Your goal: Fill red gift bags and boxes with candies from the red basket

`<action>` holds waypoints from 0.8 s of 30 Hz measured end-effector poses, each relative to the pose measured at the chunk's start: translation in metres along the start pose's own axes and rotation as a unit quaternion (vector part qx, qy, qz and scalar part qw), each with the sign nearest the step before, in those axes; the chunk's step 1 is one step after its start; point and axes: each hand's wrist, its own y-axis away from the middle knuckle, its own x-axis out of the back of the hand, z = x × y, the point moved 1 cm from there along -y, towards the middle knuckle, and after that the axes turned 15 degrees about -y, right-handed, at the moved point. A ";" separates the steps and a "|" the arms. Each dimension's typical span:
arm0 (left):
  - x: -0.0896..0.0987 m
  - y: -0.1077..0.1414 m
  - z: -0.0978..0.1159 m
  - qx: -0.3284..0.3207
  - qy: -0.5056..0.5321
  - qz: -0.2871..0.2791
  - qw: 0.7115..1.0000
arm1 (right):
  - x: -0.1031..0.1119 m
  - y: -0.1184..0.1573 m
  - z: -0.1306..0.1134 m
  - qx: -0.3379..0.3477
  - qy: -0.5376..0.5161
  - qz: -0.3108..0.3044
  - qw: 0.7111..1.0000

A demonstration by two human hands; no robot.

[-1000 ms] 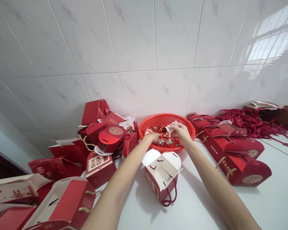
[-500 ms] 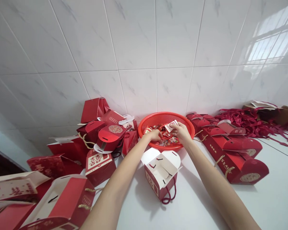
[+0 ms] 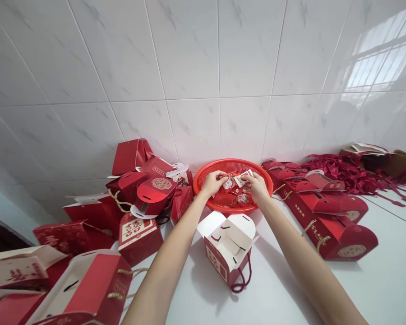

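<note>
Over a red plastic basket (image 3: 203,171), my left hand (image 3: 212,184) pinches a small red-and-white candy packet (image 3: 228,182). My right hand (image 3: 256,187) grips a white candy packet (image 3: 242,178) with red edges and the printed word CANDY. The two packets are close together; whether they touch I cannot tell. More wrapped candies (image 3: 241,198) lie at the bottom of the basket. In front of it stands a red gift box (image 3: 219,262) with its white-lined flaps open and a dark red cord handle hanging at its right side.
Red gift boxes (image 3: 155,192) crowd the left, some with flaps open (image 3: 64,284). A row of closed red boxes (image 3: 325,221) with gold cords stands at right. Behind it lie a heap of dark red ribbons (image 3: 345,171) and a brown carton (image 3: 401,164). A tiled wall (image 3: 192,131) borders the white table (image 3: 277,289).
My left hand has come up from the candies in the basket and now holds a small packet. My right hand still holds the white packet, nearly in the same place.
</note>
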 end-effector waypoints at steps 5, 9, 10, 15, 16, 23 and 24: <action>0.004 0.006 0.004 -0.022 0.098 0.013 0.995 | -0.001 0.002 0.000 0.001 0.002 -0.030 1.000; 0.006 0.010 0.010 0.013 0.126 -0.003 0.992 | -0.002 0.004 -0.001 0.006 0.006 -0.052 0.999; 0.006 0.010 0.011 0.015 0.133 -0.001 0.991 | -0.003 0.005 -0.002 0.009 0.006 -0.058 0.998; 0.003 0.011 0.006 -0.029 0.181 -0.006 0.983 | -0.005 0.006 0.000 0.028 0.006 -0.100 0.995; 0.002 0.011 0.004 -0.033 0.191 0.000 0.981 | -0.005 0.005 0.001 0.040 0.009 -0.093 0.995; 0.000 0.008 -0.009 -0.016 0.240 0.105 0.965 | 0.009 -0.009 0.008 0.122 0.055 0.042 0.990; 0.000 0.008 -0.009 -0.015 0.247 0.111 0.963 | 0.010 -0.011 0.010 0.124 0.062 0.055 0.989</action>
